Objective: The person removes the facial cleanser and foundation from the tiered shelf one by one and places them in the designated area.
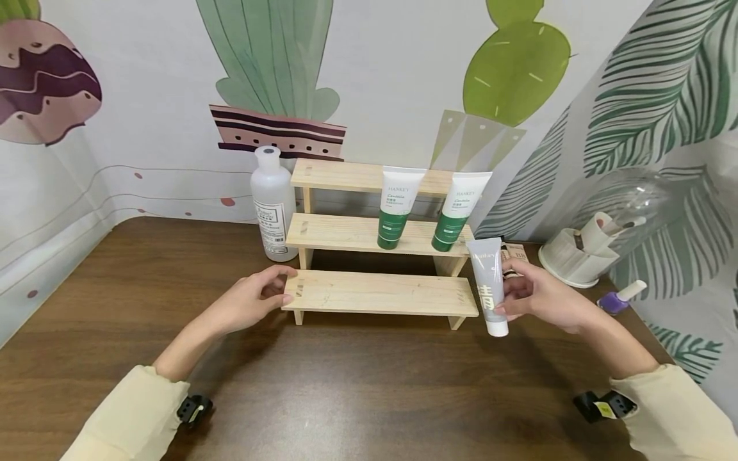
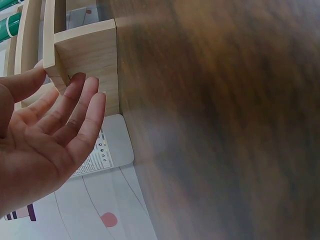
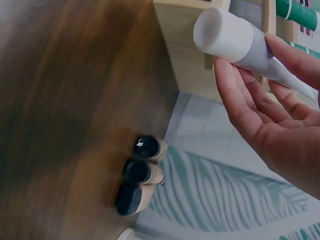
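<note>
A three-tier wooden display shelf (image 1: 380, 291) stands against the wall. My left hand (image 1: 259, 299) grips the left end of its lowest board, thumb at the front corner and index finger at the back one; the left wrist view shows the other fingers (image 2: 90, 120) loosely bent beside the board. With its cap down, a grey squeeze tube (image 1: 487, 275) is pinched by my right hand (image 1: 533, 294) just off the board's right end. In the right wrist view its white cap (image 3: 235, 35) points towards the camera. Two green-and-white tubes (image 1: 398, 208) stand on the middle tier, caps down.
A tall white bottle (image 1: 273, 205) stands left of the shelf. Behind my right hand are three black-capped bottles (image 3: 137, 171). Further right, a clear dome (image 1: 628, 205) covers a white holder (image 1: 576, 253), and a purple nail polish bottle (image 1: 614, 303) stands near the table's edge.
</note>
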### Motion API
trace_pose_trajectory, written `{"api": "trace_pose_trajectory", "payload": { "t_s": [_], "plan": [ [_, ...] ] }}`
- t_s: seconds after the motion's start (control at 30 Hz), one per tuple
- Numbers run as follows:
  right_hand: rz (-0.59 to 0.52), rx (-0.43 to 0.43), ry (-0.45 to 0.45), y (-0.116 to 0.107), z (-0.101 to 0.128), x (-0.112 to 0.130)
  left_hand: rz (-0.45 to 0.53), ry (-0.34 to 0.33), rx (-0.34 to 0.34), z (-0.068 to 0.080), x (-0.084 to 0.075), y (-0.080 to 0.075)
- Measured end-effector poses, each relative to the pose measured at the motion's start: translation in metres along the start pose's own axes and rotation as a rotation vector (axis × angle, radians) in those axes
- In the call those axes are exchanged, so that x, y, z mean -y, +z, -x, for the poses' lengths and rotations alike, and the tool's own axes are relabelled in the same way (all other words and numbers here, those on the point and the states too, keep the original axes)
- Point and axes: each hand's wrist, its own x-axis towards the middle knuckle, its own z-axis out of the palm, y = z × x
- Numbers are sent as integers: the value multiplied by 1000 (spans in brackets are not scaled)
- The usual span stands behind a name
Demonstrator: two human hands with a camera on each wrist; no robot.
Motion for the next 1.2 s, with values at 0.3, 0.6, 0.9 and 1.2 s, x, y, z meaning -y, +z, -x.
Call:
{"api": "trace_pose_trajectory", "payload": {
  "t_s": [0.3, 0.6, 0.9, 1.2],
  "plan": [
    [-1, -31, 21, -11, 15, -19, 6, 1, -2, 0, -1, -1],
    [-26, -57, 175, -14, 22, -36, 2, 5, -3, 0, -1, -1],
    [-46, -69, 249, -12, 25, -46, -2, -5, -2, 1, -1, -1],
    [-74, -47, 272, -13, 27, -53, -8, -2, -4, 0, -1, 0]
  ]
}}
